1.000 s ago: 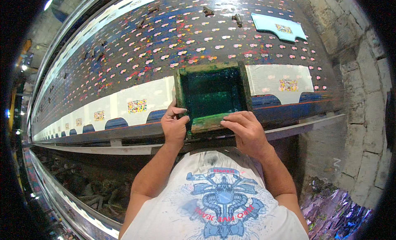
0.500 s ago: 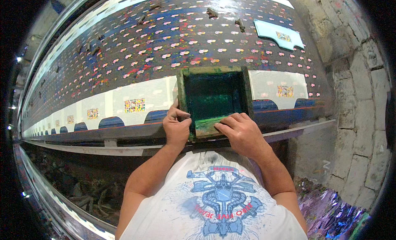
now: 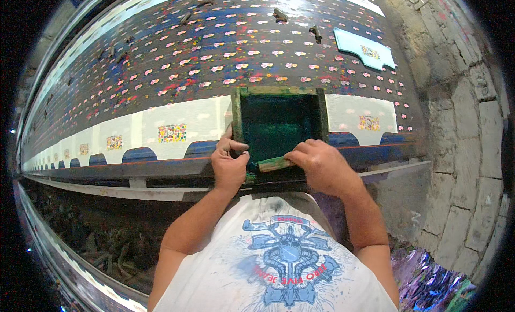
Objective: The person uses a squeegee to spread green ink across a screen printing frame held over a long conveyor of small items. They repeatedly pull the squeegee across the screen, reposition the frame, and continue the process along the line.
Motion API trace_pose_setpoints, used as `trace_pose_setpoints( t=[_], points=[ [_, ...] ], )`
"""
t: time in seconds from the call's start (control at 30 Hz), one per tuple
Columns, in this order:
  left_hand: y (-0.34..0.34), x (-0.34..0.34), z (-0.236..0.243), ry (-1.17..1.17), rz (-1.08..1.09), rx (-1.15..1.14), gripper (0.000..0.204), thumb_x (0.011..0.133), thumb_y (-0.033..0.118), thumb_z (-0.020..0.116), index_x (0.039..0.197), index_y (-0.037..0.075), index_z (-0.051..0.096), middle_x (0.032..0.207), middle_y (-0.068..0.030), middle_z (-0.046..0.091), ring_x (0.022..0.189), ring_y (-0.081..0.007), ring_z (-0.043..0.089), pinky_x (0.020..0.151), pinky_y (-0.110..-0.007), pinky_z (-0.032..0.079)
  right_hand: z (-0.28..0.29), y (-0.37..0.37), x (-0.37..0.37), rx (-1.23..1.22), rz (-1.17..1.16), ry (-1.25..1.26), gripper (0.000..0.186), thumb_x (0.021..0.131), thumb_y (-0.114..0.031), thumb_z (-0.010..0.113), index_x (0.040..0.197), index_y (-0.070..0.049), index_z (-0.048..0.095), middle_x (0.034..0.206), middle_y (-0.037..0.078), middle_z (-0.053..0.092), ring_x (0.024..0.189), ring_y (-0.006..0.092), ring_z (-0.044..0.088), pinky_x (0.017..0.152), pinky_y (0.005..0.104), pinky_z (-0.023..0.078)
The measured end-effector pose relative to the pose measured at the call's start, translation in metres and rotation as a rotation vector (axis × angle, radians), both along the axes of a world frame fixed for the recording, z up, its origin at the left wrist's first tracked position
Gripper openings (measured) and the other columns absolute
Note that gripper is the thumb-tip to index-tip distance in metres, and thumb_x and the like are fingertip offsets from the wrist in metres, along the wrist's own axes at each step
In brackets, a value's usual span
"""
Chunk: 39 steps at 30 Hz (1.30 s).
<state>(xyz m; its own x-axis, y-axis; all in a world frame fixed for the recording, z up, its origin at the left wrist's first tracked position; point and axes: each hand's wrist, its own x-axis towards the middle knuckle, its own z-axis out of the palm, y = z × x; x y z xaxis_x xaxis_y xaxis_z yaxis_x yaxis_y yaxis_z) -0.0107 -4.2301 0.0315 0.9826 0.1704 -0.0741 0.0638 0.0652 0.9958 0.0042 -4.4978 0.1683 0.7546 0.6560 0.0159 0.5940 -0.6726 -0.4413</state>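
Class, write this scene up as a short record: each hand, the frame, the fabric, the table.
Left hand: grips the left side of the wooden frame
Right hand: holds the right end of a green-stained wooden strip
Frame: dark green inside
Fabric: pale pieces on both sides of the frame; a light-blue piece farther off, right
Table: dark, dotted with small prints
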Motion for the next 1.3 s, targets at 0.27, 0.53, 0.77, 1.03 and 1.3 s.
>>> trace_pose_setpoints(
  t=[0.27, 0.53, 0.77, 1.03, 1.3],
  points=[
    [0.041, 0.051, 0.024, 0.003, 0.039, 0.125, 0.029, 0.098, 0.015, 0.089, 0.122, 0.001, 0.082, 0.149, -0.0203, 0.074, 0.13, -0.0244, 0.072, 0.112, -0.042, 0.056, -0.011, -0.004, 0.067, 0.069, 0.004, -0.003, 0.031, 0.091, 0.008, 0.072, 0.12, 0.0, 0.078, 0.107, 0.019, 0.076, 0.107, 0.041, 0.073, 0.093, 0.0507, 0.062],
    [0.107, 0.233, 0.036, -0.258, 0.171, 1.119, 0.025, 0.096, 0.034, 0.085, 0.095, 0.009, 0.081, 0.095, -0.0113, 0.08, 0.102, -0.0355, 0.074, 0.094, -0.053, 0.054, -0.026, 0.007, 0.105, 0.076, -0.082, -0.125, 0.036, 0.088, 0.011, 0.069, 0.121, 0.001, 0.077, 0.111, 0.022, 0.077, 0.111, 0.0459, 0.073, 0.098, 0.0527, 0.06],
    [0.11, 0.314, 0.016, -0.385, 0.073, 1.755, 0.024, 0.097, 0.036, 0.083, 0.096, 0.013, 0.081, 0.095, -0.0099, 0.079, 0.1, -0.0326, 0.076, 0.096, -0.052, 0.051, -0.041, 0.003, 0.091, 0.07, -0.093, -0.236, 0.043, 0.079, 0.006, 0.071, 0.119, -0.004, 0.083, 0.106, 0.014, 0.075, 0.106, 0.0362, 0.072, 0.097, 0.0471, 0.061],
    [0.133, 0.306, 0.0, -0.686, -0.172, 1.86, 0.005, 0.095, 0.018, 0.07, 0.097, 0.014, 0.074, 0.097, -0.0076, 0.072, 0.103, -0.0295, 0.072, 0.111, -0.048, 0.049, -0.035, 0.009, 0.081, 0.008, -0.113, -0.255, 0.036, 0.083, 0.001, 0.075, 0.118, -0.007, 0.082, 0.107, 0.011, 0.075, 0.104, 0.0329, 0.072, 0.095, 0.0456, 0.058],
    [0.163, 0.276, 0.025, -0.764, -0.458, 1.832, 0.005, 0.095, 0.014, 0.068, 0.097, 0.013, 0.073, 0.101, -0.0081, 0.07, 0.11, -0.0289, 0.07, 0.124, -0.049, 0.044, -0.038, 0.005, 0.073, 0.034, -0.081, -0.278, 0.041, 0.083, 0.001, 0.073, 0.122, -0.007, 0.08, 0.11, 0.01, 0.075, 0.108, 0.0329, 0.071, 0.098, 0.0461, 0.058]
  ],
)
